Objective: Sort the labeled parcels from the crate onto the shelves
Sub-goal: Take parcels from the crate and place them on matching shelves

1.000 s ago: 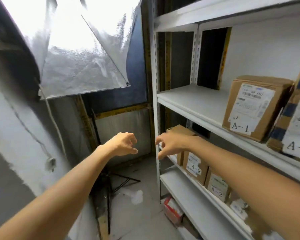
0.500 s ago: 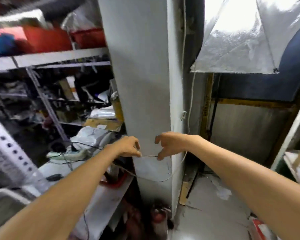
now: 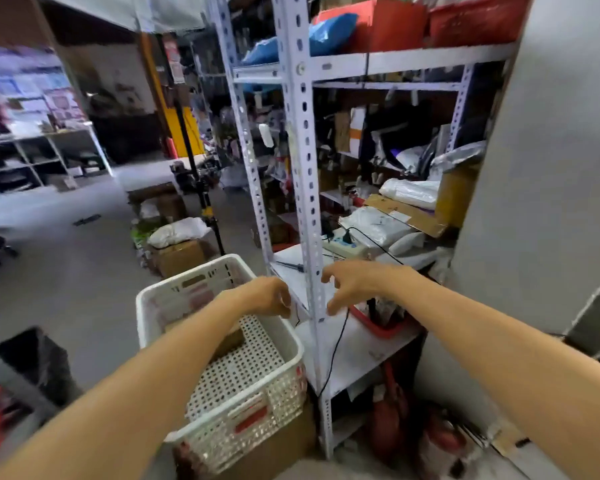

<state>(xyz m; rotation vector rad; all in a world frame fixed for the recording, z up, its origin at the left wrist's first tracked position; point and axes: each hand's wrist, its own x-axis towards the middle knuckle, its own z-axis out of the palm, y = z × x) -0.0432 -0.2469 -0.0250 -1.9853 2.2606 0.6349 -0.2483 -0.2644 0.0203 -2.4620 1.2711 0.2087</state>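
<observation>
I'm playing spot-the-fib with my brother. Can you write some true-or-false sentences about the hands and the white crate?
1. Both hands are holding nothing. True: the left hand and the right hand are empty above the crate.
2. The crate is blue. False: it is white with lots of little holes.
3. The crate sits on a cardboard box. True.
4. The crate is filled to the rim. False: only a brown parcel shows, partly behind the left arm, and much of the crate's floor is bare.
5. A black bag stands on the floor left of the crate. True.
</observation>
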